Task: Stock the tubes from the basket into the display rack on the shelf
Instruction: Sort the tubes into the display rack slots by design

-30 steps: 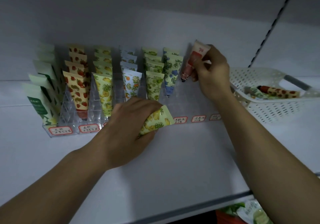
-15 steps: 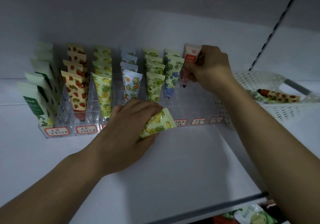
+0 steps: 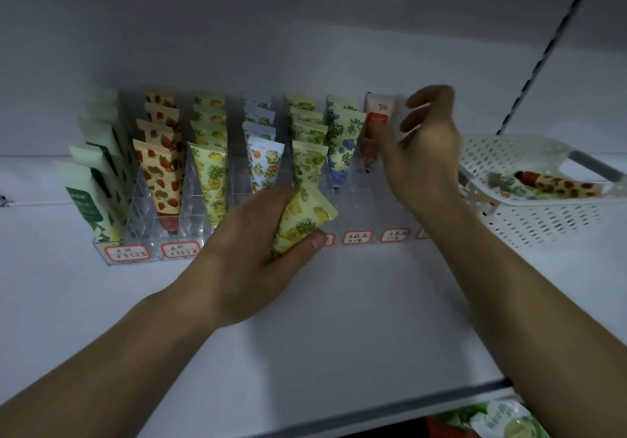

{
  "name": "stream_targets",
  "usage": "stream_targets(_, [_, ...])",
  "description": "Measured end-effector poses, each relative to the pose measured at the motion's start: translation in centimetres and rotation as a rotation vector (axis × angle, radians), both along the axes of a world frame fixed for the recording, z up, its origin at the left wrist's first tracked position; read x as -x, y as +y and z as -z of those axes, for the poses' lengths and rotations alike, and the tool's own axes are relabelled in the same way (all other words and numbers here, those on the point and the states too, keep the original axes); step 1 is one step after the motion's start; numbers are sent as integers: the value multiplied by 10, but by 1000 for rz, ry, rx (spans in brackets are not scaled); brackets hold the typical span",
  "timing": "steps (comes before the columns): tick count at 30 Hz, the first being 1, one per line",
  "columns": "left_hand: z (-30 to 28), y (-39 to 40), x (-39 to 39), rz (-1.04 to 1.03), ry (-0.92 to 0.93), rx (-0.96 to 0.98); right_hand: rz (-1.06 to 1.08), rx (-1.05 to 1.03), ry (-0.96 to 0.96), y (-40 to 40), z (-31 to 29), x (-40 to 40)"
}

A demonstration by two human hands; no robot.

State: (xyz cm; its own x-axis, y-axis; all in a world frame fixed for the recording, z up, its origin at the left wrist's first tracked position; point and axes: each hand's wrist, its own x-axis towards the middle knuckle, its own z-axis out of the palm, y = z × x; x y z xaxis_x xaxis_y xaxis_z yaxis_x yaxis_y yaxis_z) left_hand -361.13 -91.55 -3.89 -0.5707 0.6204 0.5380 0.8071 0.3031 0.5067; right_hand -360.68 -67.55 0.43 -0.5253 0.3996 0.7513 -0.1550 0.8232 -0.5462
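Placing step: red-label tube point(image 3: 376, 132) stands in the display rack point(image 3: 364, 207), back slot; my right hand point(image 3: 422, 152) beside it, fingers loose. Left hand point(image 3: 251, 251) grips pineapple tube point(image 3: 302, 220); slot it next, I judge.

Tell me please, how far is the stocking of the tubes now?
Done: most columns of the display rack hold tubes, and the pink tube stands in a right-hand column, with the right hand beside it, fingers loosely spread. In hand: the left hand grips a pineapple-print tube. Left: a few tubes lie in the basket, and the rightmost slots look empty.
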Motion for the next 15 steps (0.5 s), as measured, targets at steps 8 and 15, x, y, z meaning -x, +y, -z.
stream_targets(8, [-3,-1,-1,-48,-105,-117,-808,-45,-175,-61,-10,-38])
stream_targets(15, [-11,-2,-3,-36,-90,-172,-888,222,-190,-74,1,-38])
